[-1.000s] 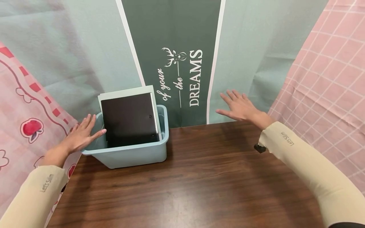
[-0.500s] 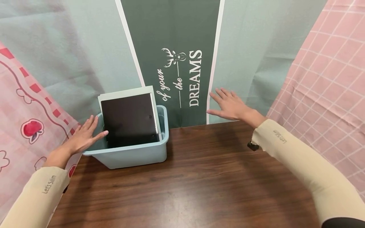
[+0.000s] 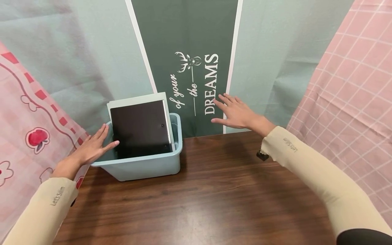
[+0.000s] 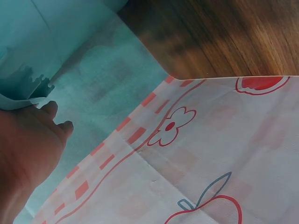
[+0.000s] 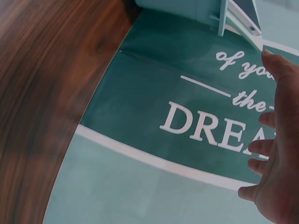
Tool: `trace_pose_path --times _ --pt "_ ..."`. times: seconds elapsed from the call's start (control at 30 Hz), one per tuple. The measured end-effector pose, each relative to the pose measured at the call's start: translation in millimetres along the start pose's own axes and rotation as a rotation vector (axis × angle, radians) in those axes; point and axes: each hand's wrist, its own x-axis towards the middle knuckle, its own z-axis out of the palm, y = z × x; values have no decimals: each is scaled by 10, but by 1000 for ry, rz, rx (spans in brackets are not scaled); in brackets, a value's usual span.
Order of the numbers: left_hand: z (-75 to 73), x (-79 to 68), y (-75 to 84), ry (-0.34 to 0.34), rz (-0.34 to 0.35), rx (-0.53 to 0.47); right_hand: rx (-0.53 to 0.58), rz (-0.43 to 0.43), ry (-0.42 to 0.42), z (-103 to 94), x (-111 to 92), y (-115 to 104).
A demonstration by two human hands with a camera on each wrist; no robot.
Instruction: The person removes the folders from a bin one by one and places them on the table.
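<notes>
A light blue plastic bin [image 3: 147, 166] stands at the back left of the table. Inside it, a flat black rectangular piece [image 3: 139, 129] with two small dark dots leans against a pale green-white board [image 3: 137, 98]; their lower ends are hidden by the bin's front wall. My left hand [image 3: 93, 148], fingers spread, is over the bin's left end, its thumb overlapping the black piece's left edge. To the right of the bin, my right hand [image 3: 237, 114] is held up with spread fingers and nothing in it, in front of the printed backdrop.
The brown wooden table [image 3: 196, 197] extends in front and to the right. A green backdrop cloth [image 3: 183, 30] with white lettering hangs at its back edge. Pink cloths hang on both sides, one fruit-patterned [image 3: 36, 139] at left and one checked [image 3: 346, 92] at right.
My right hand has moved left toward the bin, from over the pale cloth to the lettering's edge. The left hand has shifted slightly right. The bin and its contents stay in place.
</notes>
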Motion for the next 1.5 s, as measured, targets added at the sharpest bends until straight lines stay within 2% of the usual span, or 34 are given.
trace_pose_path --times 0.23,0.57,1.2,1.5 --pt "37 5 -38 -4 -8 -15 -2 -60 21 51 143 -109" --pt "11 14 -9 -12 -34 -25 21 -101 4 63 277 -335" --pt "44 36 6 6 -35 -19 222 -113 12 323 546 -523" --pt "53 30 15 29 -37 -14 273 -134 17 371 645 -709"
